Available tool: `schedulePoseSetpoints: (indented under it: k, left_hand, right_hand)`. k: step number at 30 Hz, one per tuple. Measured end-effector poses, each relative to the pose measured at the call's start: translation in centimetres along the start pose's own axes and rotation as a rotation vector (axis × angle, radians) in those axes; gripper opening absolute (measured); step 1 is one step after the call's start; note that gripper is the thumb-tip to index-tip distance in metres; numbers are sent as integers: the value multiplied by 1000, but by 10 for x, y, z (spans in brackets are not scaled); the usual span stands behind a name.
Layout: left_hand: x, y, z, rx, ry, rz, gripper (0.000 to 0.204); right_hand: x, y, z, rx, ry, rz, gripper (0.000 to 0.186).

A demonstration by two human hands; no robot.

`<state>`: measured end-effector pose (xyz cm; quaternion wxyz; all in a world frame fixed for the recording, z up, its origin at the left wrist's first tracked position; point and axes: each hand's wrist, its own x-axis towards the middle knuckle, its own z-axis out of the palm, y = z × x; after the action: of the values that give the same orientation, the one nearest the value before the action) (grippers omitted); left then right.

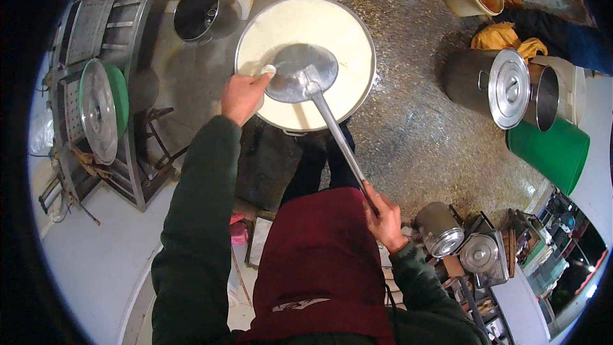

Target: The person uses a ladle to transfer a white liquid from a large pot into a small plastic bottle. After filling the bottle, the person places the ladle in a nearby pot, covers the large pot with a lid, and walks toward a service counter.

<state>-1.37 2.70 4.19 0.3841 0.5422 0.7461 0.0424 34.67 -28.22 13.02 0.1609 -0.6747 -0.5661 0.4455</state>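
Observation:
In the head view a large steel pot (345, 45) full of cream-coloured liquid stands in front of me. A wide, flat round metal ladle head (290, 67) lies at the liquid's surface, its long handle (338, 134) slanting toward my lower right. My right hand (383, 220) grips the lower end of that handle. My left hand (246, 96) is closed on a small pale object (269, 71) at the pot's left rim, beside the ladle head; I cannot make out what this object is.
A metal rack (131, 38) with a green basin (116, 96) is at left, near a smaller pot (191, 13). Lidded pots (469, 76), a bucket of orange contents (460, 0), yellow cloth (495, 35) and a green container (546, 156) line the right. More steel pots (437, 230) sit lower right.

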Motion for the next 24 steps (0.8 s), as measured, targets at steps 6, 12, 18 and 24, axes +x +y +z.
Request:
schedulePoseSetpoints:
  k: [6,12,18,24]
  left_hand:
    - [-53,-36,-7,-481,58,-79,58]
    - [-119,-60,25,-713,152,-161,55]
    - [-169,-80,44,-767,178,-186,53]
    - [-202,-100,48,-790,253,-190,54]
  right_hand:
    - [65,-17,12,-50,65,-68,65]
    - [150,-29,52,-129,169,-177,68]
    - [219,-52,60,-401,14,-99,66]
    - [291,-73,52,-436,-69,-93,64]
